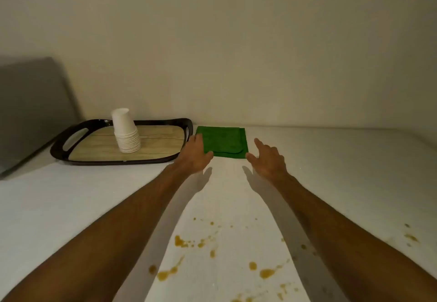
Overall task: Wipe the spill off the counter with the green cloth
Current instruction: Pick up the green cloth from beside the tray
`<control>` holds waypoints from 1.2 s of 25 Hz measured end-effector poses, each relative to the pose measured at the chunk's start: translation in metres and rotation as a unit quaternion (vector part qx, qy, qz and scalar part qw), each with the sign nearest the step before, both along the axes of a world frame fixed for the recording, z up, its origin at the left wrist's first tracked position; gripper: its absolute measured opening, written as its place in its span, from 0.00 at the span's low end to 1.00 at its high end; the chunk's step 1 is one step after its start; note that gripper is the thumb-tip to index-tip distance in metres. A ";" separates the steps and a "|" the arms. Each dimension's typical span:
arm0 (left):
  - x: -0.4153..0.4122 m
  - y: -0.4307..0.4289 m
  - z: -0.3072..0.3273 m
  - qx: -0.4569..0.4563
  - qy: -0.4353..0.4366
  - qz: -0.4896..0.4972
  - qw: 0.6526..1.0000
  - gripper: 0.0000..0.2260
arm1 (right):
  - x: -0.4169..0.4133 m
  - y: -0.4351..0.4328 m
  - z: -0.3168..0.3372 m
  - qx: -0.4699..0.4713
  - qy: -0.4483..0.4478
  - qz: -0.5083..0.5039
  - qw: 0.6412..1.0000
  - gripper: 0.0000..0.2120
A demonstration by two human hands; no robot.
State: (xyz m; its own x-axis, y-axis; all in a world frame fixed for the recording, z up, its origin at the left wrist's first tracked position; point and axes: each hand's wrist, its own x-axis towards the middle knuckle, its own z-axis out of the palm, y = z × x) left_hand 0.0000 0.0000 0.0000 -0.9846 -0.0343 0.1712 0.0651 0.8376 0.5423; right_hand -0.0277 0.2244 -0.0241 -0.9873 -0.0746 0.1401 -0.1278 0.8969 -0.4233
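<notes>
A folded green cloth (223,141) lies flat on the white counter (331,171) near the back wall. My left hand (195,156) rests at the cloth's left edge, its thumb touching the near left corner, fingers apart. Just off the cloth's near right corner, my right hand (268,159) hovers with spread fingers and holds nothing. An orange-brown spill (212,254) is splattered in drops and streaks across the near part of the counter, between and beside my forearms.
A dark-rimmed tray (78,159) with a wood-pattern floor stands left of the cloth, holding a stack of white paper cups (125,133). A grey panel (33,107) leans at the far left. The wall runs right behind the cloth.
</notes>
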 end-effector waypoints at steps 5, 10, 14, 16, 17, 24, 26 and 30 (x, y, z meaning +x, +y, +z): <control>-0.074 -0.003 -0.022 -0.061 -0.117 -0.024 0.991 0.28 | -0.063 -0.030 -0.024 0.002 -0.029 -0.007 1.000 0.15; -0.113 -0.003 -0.051 -0.147 -0.148 0.036 0.977 0.27 | -0.097 -0.057 -0.037 -0.036 -0.023 -0.102 0.994 0.20; -0.125 0.012 -0.052 -0.121 -0.074 0.096 0.985 0.16 | -0.119 -0.068 -0.032 -0.071 -0.054 -0.154 0.984 0.21; -0.132 0.012 -0.049 -0.048 -0.061 0.115 0.990 0.13 | -0.127 -0.070 -0.028 -0.106 -0.076 -0.158 0.979 0.19; -0.135 0.011 -0.048 0.001 -0.059 0.126 0.990 0.13 | -0.129 -0.070 -0.026 -0.125 -0.074 -0.157 0.977 0.19; -0.106 -0.004 -0.010 0.367 -0.219 0.090 0.900 0.04 | -0.113 -0.060 -0.015 -0.276 -0.075 -0.117 0.951 0.19; -0.090 -0.008 -0.001 0.314 -0.220 0.055 0.922 0.15 | -0.097 -0.055 -0.011 -0.306 -0.075 -0.076 0.946 0.24; -0.048 -0.016 -0.006 0.224 -0.154 0.000 0.962 0.44 | -0.060 -0.049 -0.003 -0.301 -0.040 -0.008 0.953 0.30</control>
State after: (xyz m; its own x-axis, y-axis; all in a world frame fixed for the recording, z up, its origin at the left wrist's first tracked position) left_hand -0.0484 -0.0164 -0.0061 -0.9863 -0.0358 -0.1612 -0.1564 0.5152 0.8427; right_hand -0.0872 0.1757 -0.0267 -0.9969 0.0112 0.0775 -0.0621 0.4893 -0.8699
